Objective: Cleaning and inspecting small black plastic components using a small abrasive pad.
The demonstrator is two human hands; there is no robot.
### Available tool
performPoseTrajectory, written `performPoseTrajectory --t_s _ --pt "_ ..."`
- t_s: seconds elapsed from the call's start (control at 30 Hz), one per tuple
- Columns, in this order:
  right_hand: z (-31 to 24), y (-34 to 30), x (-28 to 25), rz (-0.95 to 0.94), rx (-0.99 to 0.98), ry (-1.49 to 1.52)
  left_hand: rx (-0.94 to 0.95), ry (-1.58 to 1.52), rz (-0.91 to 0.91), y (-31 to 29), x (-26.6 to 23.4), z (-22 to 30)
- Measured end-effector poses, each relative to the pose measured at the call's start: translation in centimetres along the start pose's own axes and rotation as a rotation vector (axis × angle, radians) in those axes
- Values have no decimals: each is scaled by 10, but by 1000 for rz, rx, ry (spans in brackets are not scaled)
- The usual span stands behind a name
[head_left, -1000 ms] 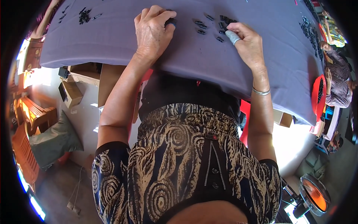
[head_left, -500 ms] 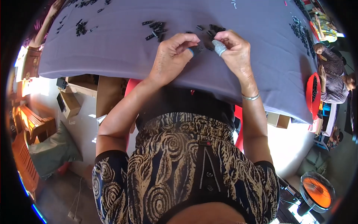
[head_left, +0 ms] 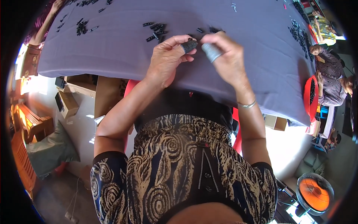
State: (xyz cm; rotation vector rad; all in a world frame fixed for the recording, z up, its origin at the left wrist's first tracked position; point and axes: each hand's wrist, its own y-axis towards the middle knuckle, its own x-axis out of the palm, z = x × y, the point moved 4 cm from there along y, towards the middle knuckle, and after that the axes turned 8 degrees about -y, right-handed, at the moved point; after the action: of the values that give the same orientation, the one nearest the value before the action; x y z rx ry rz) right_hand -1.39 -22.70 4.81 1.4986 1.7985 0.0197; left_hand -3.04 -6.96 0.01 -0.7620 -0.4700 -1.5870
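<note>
My left hand (head_left: pixel 166 59) is closed in a pinch above the near side of the cloth-covered table. A dark cover (head_left: pixel 189 46) sits over its thumb tip, and a small black piece (head_left: pixel 191 39) shows between thumb and index finger. Close by on its right, my right hand (head_left: pixel 229 59) is curled, thumb toward index finger, and blurred by motion. Its thumb wears a grey-blue cover (head_left: pixel 211 52); whatever its fingertips hold cannot be made out. Just beyond my hands lie a pile of small black cylindrical parts (head_left: pixel 158 29), a single part (head_left: pixel 200 30) and another cluster (head_left: pixel 214 29).
More black parts lie on the grey-purple tablecloth (head_left: pixel 112 52) at the far left and in a heap (head_left: pixel 300 35) at the right. A red basin (head_left: pixel 310 95) stands by the right edge. Other people (head_left: pixel 330 78) sit there. An orange-faced fan (head_left: pixel 315 192) is lower right.
My left hand has turned, bringing its covered thumb up with the small black piece. My right hand has moved left, closer to it, from beside the cluster.
</note>
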Motion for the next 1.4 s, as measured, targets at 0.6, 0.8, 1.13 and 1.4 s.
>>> performPoseTrajectory --t_s 0.6,0.8,1.13,1.4 --pt "189 102 -66 9 486 -808 224 362 -116 6 -2 0" --pt "167 84 -53 10 445 -581 272 390 -139 7 -8 0" --pt "23 27 2 -220 201 179 346 366 -106 11 -6 4" --pt "7 24 9 -235 158 74 341 432 -101 12 -3 4"
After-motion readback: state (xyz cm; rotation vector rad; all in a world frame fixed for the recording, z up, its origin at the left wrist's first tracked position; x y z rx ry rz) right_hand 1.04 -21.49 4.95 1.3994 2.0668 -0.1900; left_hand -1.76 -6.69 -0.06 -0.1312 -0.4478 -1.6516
